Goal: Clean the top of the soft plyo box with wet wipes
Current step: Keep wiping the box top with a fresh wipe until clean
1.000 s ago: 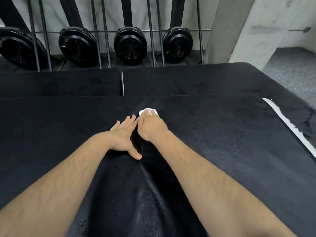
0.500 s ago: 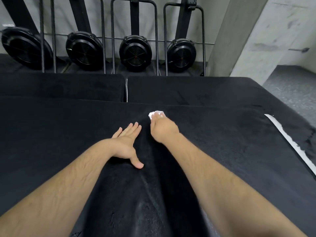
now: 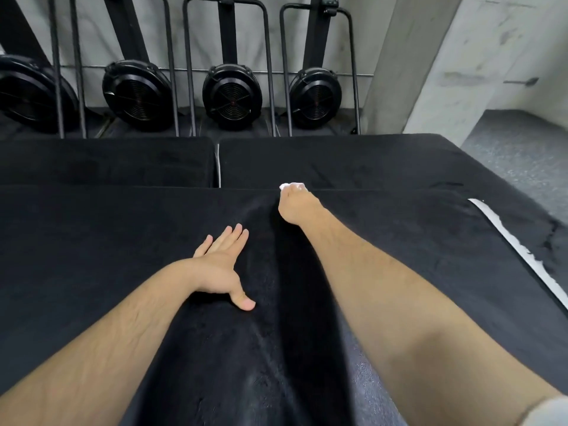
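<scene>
The black soft plyo box (image 3: pixel 107 241) fills the lower view, its top facing me. My right hand (image 3: pixel 295 206) reaches to the box's far edge and grips a bunched white wet wipe (image 3: pixel 292 186), pressing it on the top; only the wipe's tip shows past the fingers. My left hand (image 3: pixel 222 265) lies flat on the box top with straight fingers and the thumb spread out, holding nothing. A damp, shinier streak runs down the middle between my arms.
Two more black soft boxes (image 3: pixel 338 161) stand behind this one, with a narrow gap between them. Several black fan-wheel machines (image 3: pixel 232 93) stand against the back wall. A white torn strip (image 3: pixel 519 250) runs along the box's right edge. Grey floor (image 3: pixel 522 155) lies at right.
My right hand has pushed the wipe forward and to the right, away from my left hand, up to the far edge. The left hand stayed flat in place.
</scene>
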Demonstrator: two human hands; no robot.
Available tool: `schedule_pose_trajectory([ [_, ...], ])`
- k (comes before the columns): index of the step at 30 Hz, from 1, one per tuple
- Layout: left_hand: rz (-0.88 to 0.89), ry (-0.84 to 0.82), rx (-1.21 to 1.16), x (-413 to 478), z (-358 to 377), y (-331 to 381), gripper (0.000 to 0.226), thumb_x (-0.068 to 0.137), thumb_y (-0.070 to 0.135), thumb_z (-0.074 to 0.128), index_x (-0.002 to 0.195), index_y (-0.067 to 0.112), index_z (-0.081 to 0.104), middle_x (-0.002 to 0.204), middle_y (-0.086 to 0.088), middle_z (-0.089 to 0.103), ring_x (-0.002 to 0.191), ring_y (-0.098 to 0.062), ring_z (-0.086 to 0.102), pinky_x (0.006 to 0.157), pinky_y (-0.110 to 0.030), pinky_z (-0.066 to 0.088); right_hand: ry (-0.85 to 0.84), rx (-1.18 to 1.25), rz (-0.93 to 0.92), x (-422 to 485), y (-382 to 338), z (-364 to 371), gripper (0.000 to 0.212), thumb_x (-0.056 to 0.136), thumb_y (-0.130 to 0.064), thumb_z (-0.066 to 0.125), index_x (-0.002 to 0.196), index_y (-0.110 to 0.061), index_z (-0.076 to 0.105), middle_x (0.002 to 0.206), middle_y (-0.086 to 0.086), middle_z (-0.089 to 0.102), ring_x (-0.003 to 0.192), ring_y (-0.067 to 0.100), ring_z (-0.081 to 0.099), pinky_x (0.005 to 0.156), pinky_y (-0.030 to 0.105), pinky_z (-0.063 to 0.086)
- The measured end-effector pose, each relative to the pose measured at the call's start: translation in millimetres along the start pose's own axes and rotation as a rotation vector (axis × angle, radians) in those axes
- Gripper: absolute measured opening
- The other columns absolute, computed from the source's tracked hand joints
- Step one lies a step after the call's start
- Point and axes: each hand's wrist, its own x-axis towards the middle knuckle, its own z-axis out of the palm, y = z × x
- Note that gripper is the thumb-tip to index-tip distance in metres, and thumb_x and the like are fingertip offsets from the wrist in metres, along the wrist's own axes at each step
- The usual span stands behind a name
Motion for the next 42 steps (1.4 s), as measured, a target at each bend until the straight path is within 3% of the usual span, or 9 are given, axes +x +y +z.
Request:
schedule_pose_trajectory([
  [3, 0.003, 0.009, 0.01, 0, -1, 1, 0.15, 0.056, 0.061, 0.086, 0.154, 0.03, -0.023, 0.156, 0.017, -0.034, 0.136, 0.002, -0.039, 0.116, -0.034, -0.024, -0.038, -0.102, -0.101, -1, 3, 6, 0.042, 0.106, -0.016, 0.026, 0.144, -0.006, 0.042, 0.152, 0.011, 0.036, 0.141, 0.03, 0.031, 0.112, 0.042, 0.033],
  [6, 0.0, 0.014, 0.02, 0, 1, 1, 0.15, 0.056, 0.061, 0.086, 0.154, 0.029, -0.023, 0.156, 0.017, -0.035, 0.136, 0.002, -0.039, 0.116, -0.034, -0.024, -0.056, -0.141, -0.263, -29, 4, 27, 0.043, 0.108, -0.023, 0.021, 0.148, -0.016, 0.035, 0.154, 0.0, 0.03, 0.143, 0.017, 0.024, 0.108, 0.038, 0.039],
  [9, -0.021, 0.023, 0.027, -1, 1, 2, 0.15, 0.056, 0.061, 0.086, 0.154, 0.028, -0.024, 0.156, 0.016, -0.035, 0.136, 0.001, -0.039, 0.117, -0.034, -0.024, -0.033, -0.062, -0.376, -47, 2, 39, 0.043, 0.109, -0.025, 0.022, 0.149, -0.017, 0.035, 0.154, 0.0, 0.031, 0.141, 0.016, 0.032, 0.105, 0.031, 0.038],
  [15, -0.019, 0.029, -0.025, -8, 1, 5, 0.148, 0.059, 0.058, 0.087, 0.155, 0.027, -0.021, 0.158, 0.016, -0.032, 0.136, 0.002, -0.038, 0.117, -0.033, -0.024, -0.177, -0.117, -0.205, 9, -36, 23, 0.043, 0.106, -0.016, 0.027, 0.145, -0.009, 0.044, 0.153, 0.01, 0.038, 0.138, 0.029, 0.04, 0.112, 0.044, 0.039],
  [20, -0.008, 0.056, -0.084, -16, -1, 9, 0.148, 0.062, 0.05, 0.088, 0.153, 0.025, -0.026, 0.154, 0.018, -0.031, 0.125, 0.005, -0.038, 0.11, -0.026, -0.025, -0.17, -0.104, -0.361, -32, -28, 29, 0.036, 0.107, -0.023, 0.025, 0.135, -0.014, 0.046, 0.146, 0.003, 0.038, 0.13, 0.02, 0.044, 0.1, 0.042, 0.046],
  [24, 0.0, 0.068, -0.077, -14, 2, 8, 0.151, 0.061, 0.055, 0.087, 0.151, 0.021, -0.029, 0.157, 0.011, -0.035, 0.129, 0.004, -0.042, 0.115, -0.029, -0.025, -0.161, -0.04, -0.493, -78, -11, 44, 0.043, 0.108, -0.032, 0.025, 0.148, -0.023, 0.037, 0.151, -0.007, 0.032, 0.124, 0.013, 0.049, 0.094, 0.038, 0.05],
  [32, 0.003, 0.044, -0.167, -19, -1, 10, 0.151, 0.064, 0.045, 0.09, 0.149, 0.02, -0.033, 0.158, 0.008, -0.035, 0.117, 0.003, -0.041, 0.104, -0.022, -0.023, -0.295, -0.176, -0.478, 8, -57, 48, 0.05, 0.108, -0.03, 0.023, 0.157, -0.019, 0.026, 0.164, 0.0, 0.017, 0.15, 0.018, 0.023, 0.116, 0.041, 0.034],
  [37, 0.016, 0.044, -0.195, -20, -2, 10, 0.152, 0.063, 0.04, 0.091, 0.149, 0.023, -0.033, 0.158, 0.01, -0.033, 0.117, 0.005, -0.039, 0.103, -0.021, -0.022, -0.331, -0.128, -0.475, 24, -78, 38, 0.048, 0.109, -0.023, 0.016, 0.15, -0.012, 0.038, 0.159, 0.008, 0.029, 0.14, 0.024, 0.04, 0.114, 0.036, 0.034],
  [42, -0.018, 0.074, -0.157, -26, -4, 15, 0.154, 0.06, 0.041, 0.093, 0.151, 0.026, -0.03, 0.158, 0.009, -0.035, 0.12, 0.003, -0.037, 0.105, -0.022, -0.019, -0.356, -0.081, -0.466, -9, -67, 25, 0.048, 0.11, -0.027, 0.013, 0.142, -0.012, 0.046, 0.159, 0.006, 0.031, 0.135, 0.022, 0.044, 0.11, 0.034, 0.035],
])
